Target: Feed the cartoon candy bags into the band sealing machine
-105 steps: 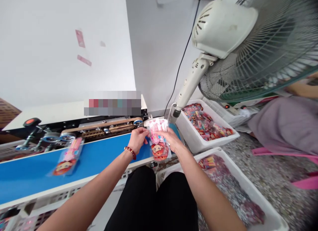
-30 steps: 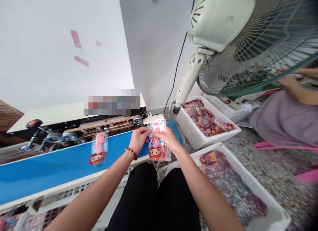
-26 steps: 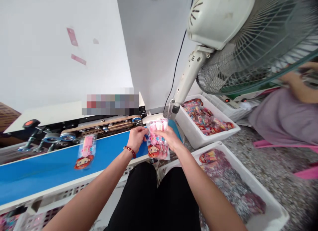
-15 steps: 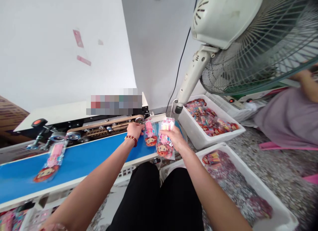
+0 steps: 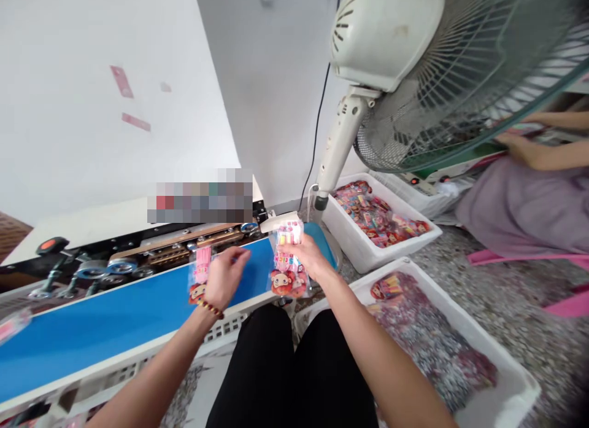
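My right hand (image 5: 307,256) is closed around a small stack of clear plastic packets (image 5: 283,280) at the right end of the blue conveyor belt (image 5: 151,311). The packets show pink and yellow sticks and a red-haired cartoon face. My left hand (image 5: 225,277), with a beaded bracelet at the wrist, hovers over the belt with bent, parted fingers and nothing visible in them. Just left of it, partly hidden behind the hand, a single similar packet (image 5: 200,271) lies on the belt. Another packet (image 5: 13,326), blurred, is at the left edge of view.
Rollers and a brown drive belt (image 5: 175,241) run along the machine's back side. A standing fan (image 5: 368,41) looms at upper right. Two white bins (image 5: 368,256) of packets (image 5: 377,213) stand on the speckled floor. At far right, a co-worker's arms (image 5: 534,148) show behind the fan.
The loose packet has travelled left along the belt, and the farther one has reached the left edge. My left hand has shifted left and nearer. My right hand keeps its stack. The view has turned slightly.
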Tool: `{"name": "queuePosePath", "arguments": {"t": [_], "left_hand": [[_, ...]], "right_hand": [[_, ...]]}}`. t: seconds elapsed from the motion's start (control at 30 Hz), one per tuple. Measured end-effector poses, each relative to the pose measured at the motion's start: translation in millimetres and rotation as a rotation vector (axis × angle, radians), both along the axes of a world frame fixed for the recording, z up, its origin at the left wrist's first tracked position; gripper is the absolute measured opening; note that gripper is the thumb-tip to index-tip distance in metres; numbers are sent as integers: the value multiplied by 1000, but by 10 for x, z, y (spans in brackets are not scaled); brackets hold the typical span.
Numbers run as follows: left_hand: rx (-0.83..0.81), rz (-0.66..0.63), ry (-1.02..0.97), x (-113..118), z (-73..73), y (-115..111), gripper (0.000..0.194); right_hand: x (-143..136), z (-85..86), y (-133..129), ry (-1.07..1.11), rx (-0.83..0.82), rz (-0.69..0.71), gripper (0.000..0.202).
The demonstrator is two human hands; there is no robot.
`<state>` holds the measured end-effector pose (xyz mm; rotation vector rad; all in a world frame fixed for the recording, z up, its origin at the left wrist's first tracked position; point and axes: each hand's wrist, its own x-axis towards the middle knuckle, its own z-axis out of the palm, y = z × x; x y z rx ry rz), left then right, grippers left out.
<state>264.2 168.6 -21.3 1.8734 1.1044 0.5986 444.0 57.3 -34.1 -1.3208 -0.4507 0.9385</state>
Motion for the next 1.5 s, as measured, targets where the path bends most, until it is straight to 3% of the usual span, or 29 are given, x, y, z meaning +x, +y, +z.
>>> {"name": "queuePosePath", "arguments": {"t": [0.07, 0.13, 0.3, 0.5, 0.63, 0.8, 0.9, 0.97, 1.0, 1.1, 1.17, 1.3, 1.5], "left_hand": [[-155, -140, -98, 248, 27, -135, 36], [-286, -165, -187, 467, 34, -187, 33], [-540, -12, -205, 717, -3, -72, 23], [-547, 77, -92, 786, -11, 119, 19], [-480, 145, -55, 666, -58, 238, 16], [-338, 130, 64, 135, -97, 436, 24], [-46, 217, 137, -197, -80, 403, 39], [149, 268, 109, -275, -55, 269, 41], [169, 228, 85, -254, -41, 180, 40], [-47, -40, 18, 11, -9, -73, 39], [-187, -124, -41, 257, -9, -165, 41], [-336, -91, -183, 565, -47, -186, 37], [-458, -18, -215, 606, -57, -115, 34]], "right_hand": [[-12, -8, 25, -35, 9, 1, 48], [-7, -23, 36, -77, 9, -25, 50], [92, -33, -48, -32, 19, -79, 47], [168, 28, -175, 47, -23, -168, 48], [105, 41, -150, 87, -49, -126, 44], [11, 3, -94, 115, -13, -51, 35], [-23, -12, -65, 127, 15, -17, 37], [-44, -24, -35, 139, 10, 9, 42], [-55, -33, -17, 140, 11, 19, 44], [-80, -66, 40, 96, 16, 22, 47], [-83, -82, 65, 28, 1, 13, 45], [-43, -86, 50, -44, -12, -26, 46], [46, -119, -41, -65, -43, -80, 40]]}}
